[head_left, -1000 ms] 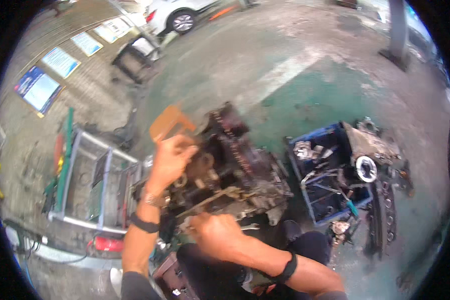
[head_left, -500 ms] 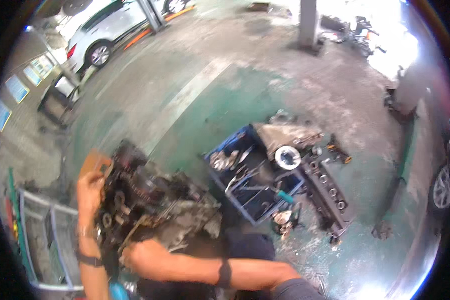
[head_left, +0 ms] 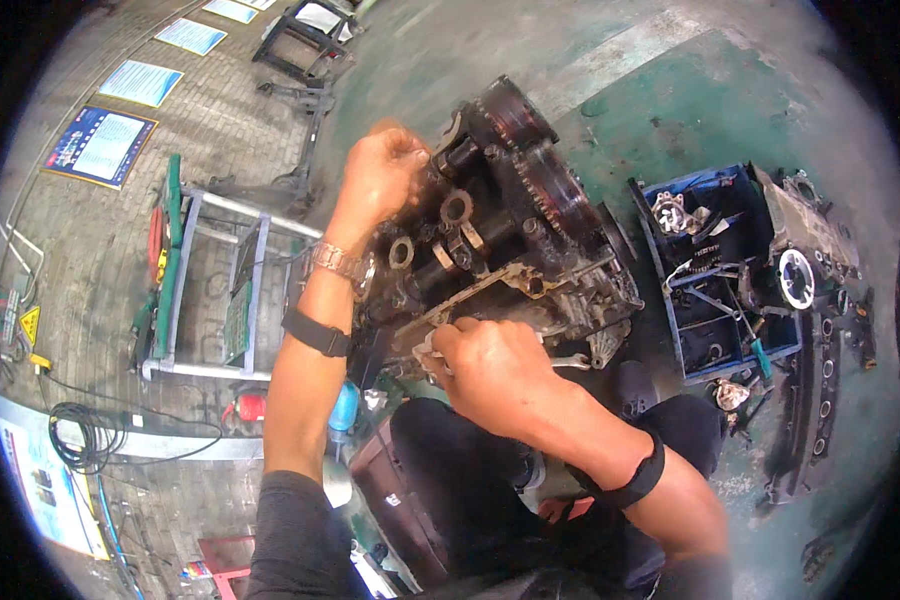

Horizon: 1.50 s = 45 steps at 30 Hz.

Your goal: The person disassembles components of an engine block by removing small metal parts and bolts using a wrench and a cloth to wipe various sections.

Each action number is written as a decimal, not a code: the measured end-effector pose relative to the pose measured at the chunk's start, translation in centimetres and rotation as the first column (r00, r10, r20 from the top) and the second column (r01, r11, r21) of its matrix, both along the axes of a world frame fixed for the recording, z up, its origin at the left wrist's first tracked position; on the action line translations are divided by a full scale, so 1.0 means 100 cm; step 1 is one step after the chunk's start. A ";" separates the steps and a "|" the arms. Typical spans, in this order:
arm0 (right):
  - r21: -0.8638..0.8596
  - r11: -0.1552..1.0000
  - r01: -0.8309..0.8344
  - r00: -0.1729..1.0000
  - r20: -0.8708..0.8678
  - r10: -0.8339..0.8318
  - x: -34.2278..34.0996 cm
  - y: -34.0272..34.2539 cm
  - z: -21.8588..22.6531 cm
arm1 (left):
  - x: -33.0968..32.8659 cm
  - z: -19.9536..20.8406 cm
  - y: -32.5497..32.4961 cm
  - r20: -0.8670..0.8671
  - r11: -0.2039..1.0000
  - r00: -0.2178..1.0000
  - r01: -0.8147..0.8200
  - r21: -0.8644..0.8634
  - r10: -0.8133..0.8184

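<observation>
While the dark, greasy engine block (head_left: 525,235) is sitting just ahead of the person's knees (head_left: 435,435), both hands are crowding in on it. The left hand (head_left: 385,172) is hanging at the block's far left corner, fingers curling loosely, more than halfway closed, and we're not managing to tell whether they're holding anything. A metal watch (head_left: 340,260) is gleaming on that wrist. Down at the block's near edge, the right hand (head_left: 495,372) is bunching thumb and fingertips close together; what they're gripping, if anything, we cannot tell! A silvery tool end (head_left: 572,361) is poking out just beside that hand. A toothed wheel (head_left: 553,188) is standing out on the block's far right side. Over on the right, a blue crate (head_left: 745,367) is holding a jumble of metal parts, and a teal-handled tool (head_left: 760,355) is leaning at its near side. On the left, a metal frame (head_left: 210,371) is standing on the paving.
</observation>
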State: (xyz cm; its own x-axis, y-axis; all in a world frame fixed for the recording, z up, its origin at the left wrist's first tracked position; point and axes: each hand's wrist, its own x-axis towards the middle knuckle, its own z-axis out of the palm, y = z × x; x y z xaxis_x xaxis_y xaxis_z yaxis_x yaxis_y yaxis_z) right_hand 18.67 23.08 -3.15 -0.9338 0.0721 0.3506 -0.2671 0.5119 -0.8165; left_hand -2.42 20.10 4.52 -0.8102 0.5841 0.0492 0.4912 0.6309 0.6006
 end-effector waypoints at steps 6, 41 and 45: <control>0.000 0.999 0.033 0.999 0.003 -0.033 0.001 0.003 -0.002 | 0.006 0.004 0.008 -0.045 0.997 0.999 0.000 -0.074 -0.004; 0.002 0.998 -0.068 0.995 0.076 0.068 0.002 0.003 -0.004 | -0.008 0.002 0.004 -0.455 0.937 0.865 0.046 -0.347 -0.211; -0.014 0.998 -0.067 0.995 0.070 0.068 0.002 0.003 -0.004 | -0.004 0.003 0.006 -0.548 0.897 0.758 0.109 -0.428 -0.353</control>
State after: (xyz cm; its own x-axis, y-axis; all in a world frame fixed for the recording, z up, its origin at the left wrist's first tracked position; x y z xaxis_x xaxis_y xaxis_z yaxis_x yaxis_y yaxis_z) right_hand 18.86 23.41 -3.58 -0.9590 0.0115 0.2830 -0.2422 0.4848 -0.8404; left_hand -2.83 20.66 4.79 -0.5192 0.8234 0.2291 0.8272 0.5515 -0.1075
